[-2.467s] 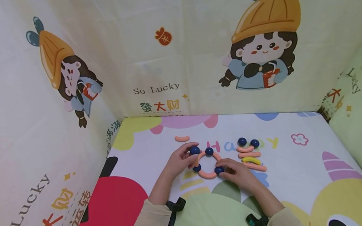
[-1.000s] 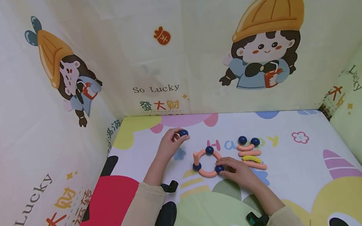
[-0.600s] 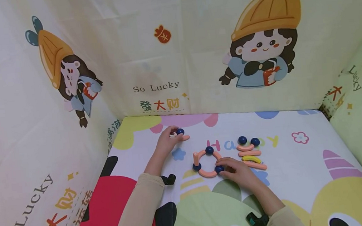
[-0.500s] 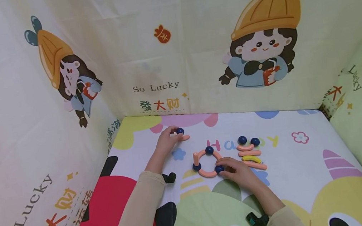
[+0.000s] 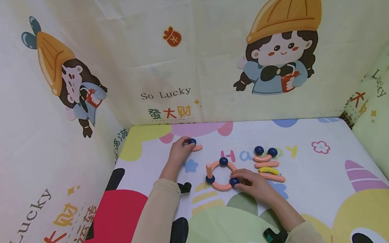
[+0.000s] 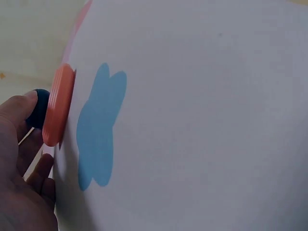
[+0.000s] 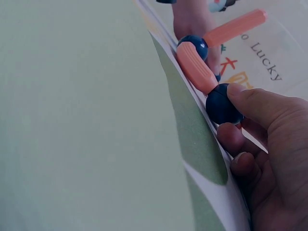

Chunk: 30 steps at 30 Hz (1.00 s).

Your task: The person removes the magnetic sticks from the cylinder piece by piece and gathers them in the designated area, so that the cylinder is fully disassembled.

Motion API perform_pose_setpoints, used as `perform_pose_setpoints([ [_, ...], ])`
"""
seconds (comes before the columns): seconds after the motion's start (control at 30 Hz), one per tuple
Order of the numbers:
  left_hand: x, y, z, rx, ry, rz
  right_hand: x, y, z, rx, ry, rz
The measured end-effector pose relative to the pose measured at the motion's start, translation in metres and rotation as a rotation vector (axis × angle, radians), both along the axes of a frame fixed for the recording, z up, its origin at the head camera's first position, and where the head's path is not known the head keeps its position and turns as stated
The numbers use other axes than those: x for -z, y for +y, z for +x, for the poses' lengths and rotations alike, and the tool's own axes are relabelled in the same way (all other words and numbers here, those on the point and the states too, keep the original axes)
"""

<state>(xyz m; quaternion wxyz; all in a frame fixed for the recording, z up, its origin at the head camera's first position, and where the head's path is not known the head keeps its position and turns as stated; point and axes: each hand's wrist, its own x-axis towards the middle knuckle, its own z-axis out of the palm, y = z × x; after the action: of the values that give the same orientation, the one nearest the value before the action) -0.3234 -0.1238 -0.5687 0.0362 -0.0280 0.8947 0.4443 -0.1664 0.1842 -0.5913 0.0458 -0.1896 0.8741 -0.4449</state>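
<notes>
My left hand (image 5: 179, 153) pinches a dark blue ball (image 6: 38, 109) at the far left of the table. That ball is right against a salmon-pink curved rod (image 6: 59, 106) in the left wrist view; whether they are joined I cannot tell. Nearer the middle lies a ring of curved rods (image 5: 222, 187) and three blue balls. A straight rod (image 5: 209, 170) stands up from the ring's left ball (image 5: 210, 179). With thumb and fingers, my right hand (image 5: 255, 185) grips the ring's right ball (image 7: 224, 104).
Right of the ring, two blue balls (image 5: 258, 150) lie by a short curved rod (image 5: 262, 158). Below them are two straight pink rods (image 5: 267, 165) and a yellow curved rod (image 5: 268, 170). Printed cloth walls (image 5: 210, 58) enclose the patterned tabletop (image 5: 317, 176) at the back and sides.
My left hand has taken the ball off the upright rod and carried it away to the far left, beside the loose curved rod. My right hand has stayed on the ring.
</notes>
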Motion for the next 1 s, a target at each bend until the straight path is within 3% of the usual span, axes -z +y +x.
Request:
perform_pose_setpoints([
  [0.47, 0.0, -0.001, 0.001, 0.029, -0.013, -0.035, 0.001, 0.0, -0.001, 0.01, -0.009, 0.026],
  [0.7, -0.005, -0.002, 0.008, 0.022, -0.016, -0.02, 0.0, 0.001, -0.001, 0.012, -0.008, 0.022],
  [0.83, -0.012, -0.002, 0.017, -0.008, 0.059, -0.031, 0.001, 0.0, -0.001, 0.011, -0.012, 0.025],
  [1.0, -0.023, 0.001, 0.031, 0.001, 0.188, -0.067, 0.002, 0.0, -0.001, 0.009, -0.001, 0.018],
])
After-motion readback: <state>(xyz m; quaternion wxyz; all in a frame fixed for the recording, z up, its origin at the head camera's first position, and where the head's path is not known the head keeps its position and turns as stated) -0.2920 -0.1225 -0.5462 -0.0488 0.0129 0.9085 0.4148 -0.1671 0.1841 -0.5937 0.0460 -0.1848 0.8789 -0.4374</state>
